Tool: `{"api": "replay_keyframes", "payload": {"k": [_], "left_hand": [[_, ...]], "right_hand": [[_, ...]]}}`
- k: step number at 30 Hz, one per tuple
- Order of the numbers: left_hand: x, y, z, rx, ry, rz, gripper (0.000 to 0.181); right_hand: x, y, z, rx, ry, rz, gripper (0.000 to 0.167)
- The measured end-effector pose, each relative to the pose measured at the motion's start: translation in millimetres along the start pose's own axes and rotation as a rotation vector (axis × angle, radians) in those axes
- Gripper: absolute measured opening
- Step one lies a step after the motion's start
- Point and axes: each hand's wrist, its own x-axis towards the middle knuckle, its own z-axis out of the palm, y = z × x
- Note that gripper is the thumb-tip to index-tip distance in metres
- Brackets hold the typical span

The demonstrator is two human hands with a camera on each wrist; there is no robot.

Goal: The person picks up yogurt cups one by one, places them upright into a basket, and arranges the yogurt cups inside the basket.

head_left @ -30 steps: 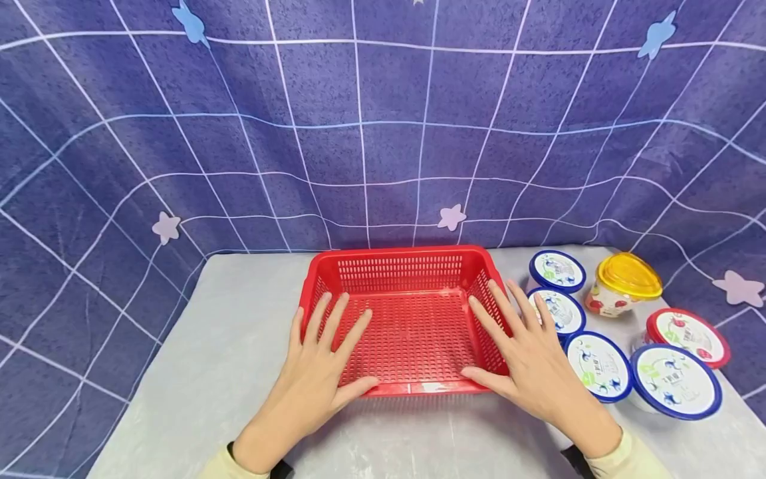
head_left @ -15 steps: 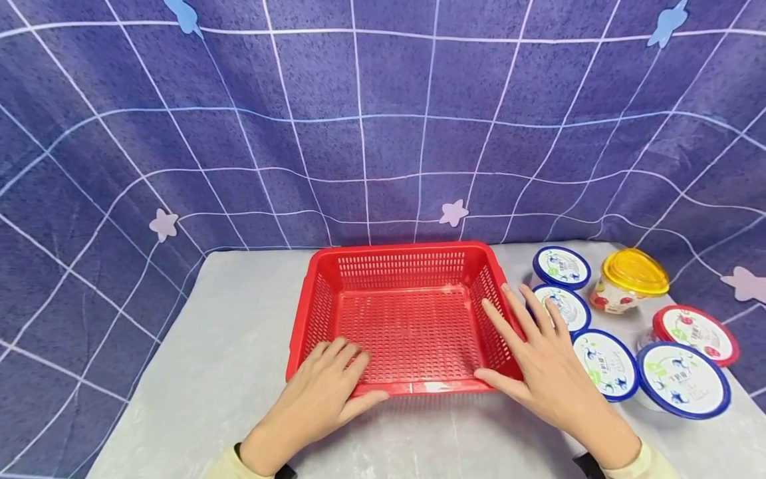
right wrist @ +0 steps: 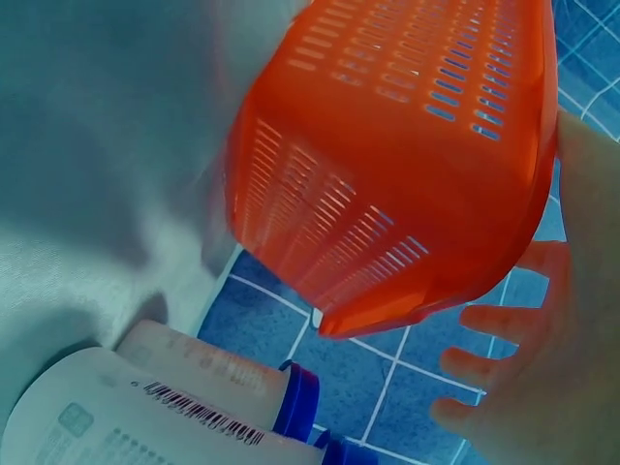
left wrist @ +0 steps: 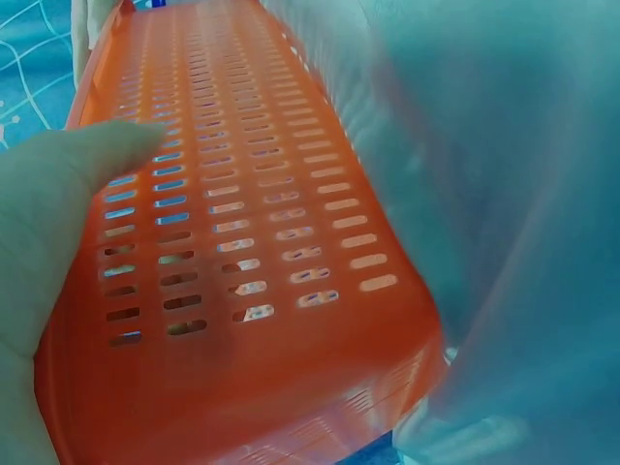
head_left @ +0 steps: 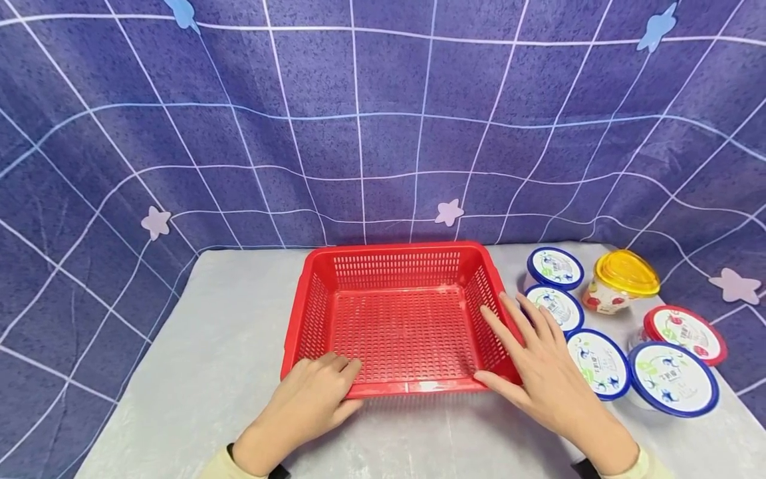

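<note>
A red perforated basket [head_left: 401, 388] stands upright on the grey table, with nothing inside. At its near left corner the left hand [head_left: 304, 407] grips the rim, fingers curled over the inside. The left wrist view has the left thumb [left wrist: 121, 150] against the outer side of the basket [left wrist: 213, 368]; the other fingers are hidden there. Over the right rim the right hand [head_left: 549, 378] spreads its fingers, nearly straight. In the right wrist view those fingers [right wrist: 489, 325] are beside the basket [right wrist: 387, 184]; whether they touch it I cannot tell.
Right of the basket stand several white tubs with blue lids [head_left: 555, 267], a tub with a red lid [head_left: 688, 334] and a cup with a yellow lid [head_left: 627, 274]. Behind the table [head_left: 227, 306] hangs a purple-blue gridded cloth [head_left: 395, 150].
The left hand has come down onto the near left rim and its fingers have curled over it. The right hand has shifted slightly right and nearer. The basket's near left corner sits farther left.
</note>
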Motion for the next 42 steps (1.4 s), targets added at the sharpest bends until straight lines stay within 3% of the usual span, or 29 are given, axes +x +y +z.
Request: {"api": "replay_keyframes", "payload": {"k": [3,8,14,21,30,37,42], "left_hand": [[-0.2,-0.3,-0.4,0.017,-0.032,-0.019,0.035],[0.0,-1.4,-1.5,0.031,-0.032,-0.036,0.035],[-0.7,-1.7,-2.3,0.034,-0.045,-0.051,0.035],[-0.8,0.0,-2.1,0.035,-0.067,-0.067,0.035],[-1.7,1.3,-1.5,0.062,-0.047,-0.070,0.040],[-1.0,2.8,-0.6,0.062,-0.039,-0.059,0.040],[-0.4,4.0,-0.4,0.052,-0.052,-0.053,0.039]], "right_hand": [[-3.6,1,-1,0.005,-0.010,0.016,0.089],[-9.6,7,-5,0.037,-0.022,0.073,0.086],[-18.8,19,-9,0.066,0.074,0.085,0.077],[-32.7,36,-19,0.063,0.140,0.155,0.082],[-50.9,49,-24,0.065,0.127,0.235,0.088],[-60.9,58,-22,0.050,0.139,0.228,0.089],[-66.2,60,-21,0.018,0.091,0.254,0.096]]}}
